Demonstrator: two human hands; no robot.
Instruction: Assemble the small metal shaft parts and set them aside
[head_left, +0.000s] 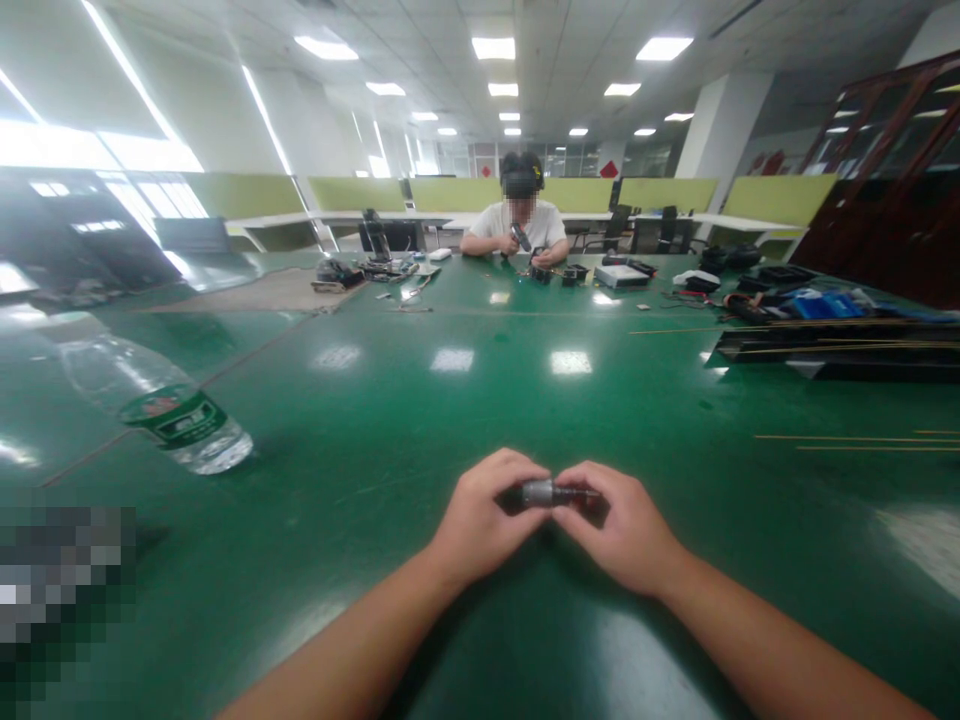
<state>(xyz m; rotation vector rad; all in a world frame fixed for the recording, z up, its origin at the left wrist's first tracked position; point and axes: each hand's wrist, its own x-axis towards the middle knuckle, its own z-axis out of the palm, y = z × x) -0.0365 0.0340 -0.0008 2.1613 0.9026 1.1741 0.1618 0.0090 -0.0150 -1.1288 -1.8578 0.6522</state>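
Between my two hands lies a small grey-and-black cylindrical part (538, 492), held level just above or on the green table (360, 560); I cannot tell which. A thin dark shaft runs from its right end. My left hand (480, 515) is closed round the thick end, thumb below and fingers above. Closed on the shaft end, my right hand (630, 520) has its thumb and fingertips close to those of the left. The fingers hide both ends of the part, and its exact kind does not show.
A clear plastic bottle (176, 415) with a green label lies tilted at the left. A blurred-out object (60, 570) is at the lower left. Thin rods (855, 443) and black trays (825, 350) lie at the right. Across the table a person (517, 220) handles a tool amid electronic parts.
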